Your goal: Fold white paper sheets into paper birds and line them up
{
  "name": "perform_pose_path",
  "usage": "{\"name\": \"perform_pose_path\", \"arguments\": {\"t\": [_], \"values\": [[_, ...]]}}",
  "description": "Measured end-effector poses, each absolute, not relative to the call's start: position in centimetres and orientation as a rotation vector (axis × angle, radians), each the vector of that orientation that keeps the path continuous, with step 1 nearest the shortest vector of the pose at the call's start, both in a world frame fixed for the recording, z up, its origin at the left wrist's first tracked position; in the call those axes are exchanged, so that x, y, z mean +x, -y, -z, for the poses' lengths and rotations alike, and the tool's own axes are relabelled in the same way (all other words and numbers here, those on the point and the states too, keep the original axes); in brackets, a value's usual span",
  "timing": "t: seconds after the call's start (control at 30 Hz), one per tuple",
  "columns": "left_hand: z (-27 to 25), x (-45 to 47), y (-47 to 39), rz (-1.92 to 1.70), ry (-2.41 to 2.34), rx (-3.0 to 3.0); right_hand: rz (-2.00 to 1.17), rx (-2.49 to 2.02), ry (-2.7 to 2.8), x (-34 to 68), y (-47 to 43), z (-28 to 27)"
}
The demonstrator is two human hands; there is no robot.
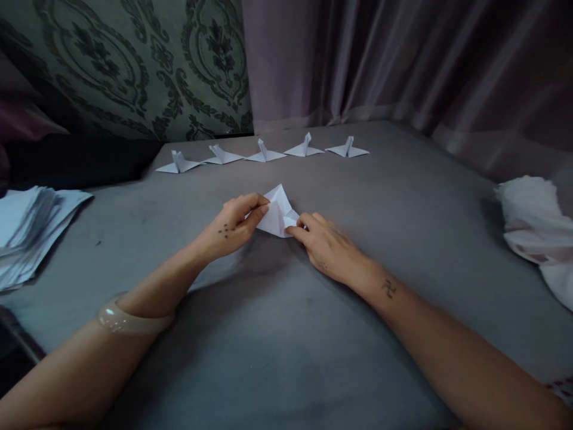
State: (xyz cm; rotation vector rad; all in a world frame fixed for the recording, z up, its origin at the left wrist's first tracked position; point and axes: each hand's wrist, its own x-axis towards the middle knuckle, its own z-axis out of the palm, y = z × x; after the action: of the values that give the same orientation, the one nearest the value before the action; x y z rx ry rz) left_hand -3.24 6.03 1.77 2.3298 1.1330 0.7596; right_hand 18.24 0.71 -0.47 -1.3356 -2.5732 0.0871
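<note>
Between my two hands is a partly folded piece of white paper [276, 216], raised a little above the grey surface, with creases and a pointed top. My left hand [239, 222] pinches its left side between thumb and fingers. On the lower right corner, my right hand [326, 243] grips the paper with thumb and index finger, the other fingers curled behind. Beyond the hands stands a row of several folded paper birds [265, 152], each with flat spread wings and an upright middle part.
A stack of white paper sheets [33, 230] lies at the left edge of the grey surface [286, 346]. Crumpled white cloth [535, 224] rests at the right. Behind are a patterned green panel [156, 65] and purplish curtains [340, 60]. Something black [85, 158] lies at the back left.
</note>
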Motion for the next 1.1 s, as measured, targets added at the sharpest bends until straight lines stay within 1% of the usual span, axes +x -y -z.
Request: {"name": "perform_pose_path", "arguments": {"t": [0.1, 0.17, 0.3, 0.47, 0.57, 0.67, 0.73, 0.77, 0.83, 0.9, 1.1], "values": [[-1.6, -3.2, -6.1, -0.753, -1.097, 2.362, -0.057, -1.335, 2.593, 18.2, -0.7, 0.5], [-1.5, -3.1, -5.9, -0.769, -1.103, 2.491, -0.043, -1.329, 2.601, 18.2, -0.7, 0.5], [-1.0, -3.0, -5.3, -0.923, -1.217, 2.785, -0.047, -1.323, 2.587, 18.2, -0.7, 0.5], [0.1, -2.8, -4.8, -0.976, -1.151, 2.638, -0.069, -1.329, 2.579, 18.3, -0.6, 0.5], [0.3, -2.6, -4.7, -0.989, -1.115, 2.659, -0.105, -1.333, 2.579, 18.3, -0.7, 0.5], [-0.4, -2.5, -3.8, -1.025, -1.356, 2.721, -0.123, -1.343, 2.578, 18.3, -0.7, 0.5], [-1.0, -2.3, -2.7, -0.961, -1.654, 2.639, -0.124, -1.348, 2.571, 18.3, -0.6, 0.5], [-1.2, -2.2, -2.1, -0.844, -1.719, 2.593, -0.125, -1.35, 2.565, 18.3, -0.7, 0.5], [-1.4, -2.0, -1.1, -0.581, -1.735, 2.524, -0.124, -1.351, 2.556, 18.3, -0.7, 0.7], [-1.2, -2.0, -0.6, -0.464, -1.705, 2.505, -0.119, -1.351, 2.56, 18.4, -0.8, 0.7], [0.0, -2.1, -1.5, -0.641, -1.541, 2.577, -0.116, -1.37, 2.565, 18.2, -0.6, 0.6]]}}
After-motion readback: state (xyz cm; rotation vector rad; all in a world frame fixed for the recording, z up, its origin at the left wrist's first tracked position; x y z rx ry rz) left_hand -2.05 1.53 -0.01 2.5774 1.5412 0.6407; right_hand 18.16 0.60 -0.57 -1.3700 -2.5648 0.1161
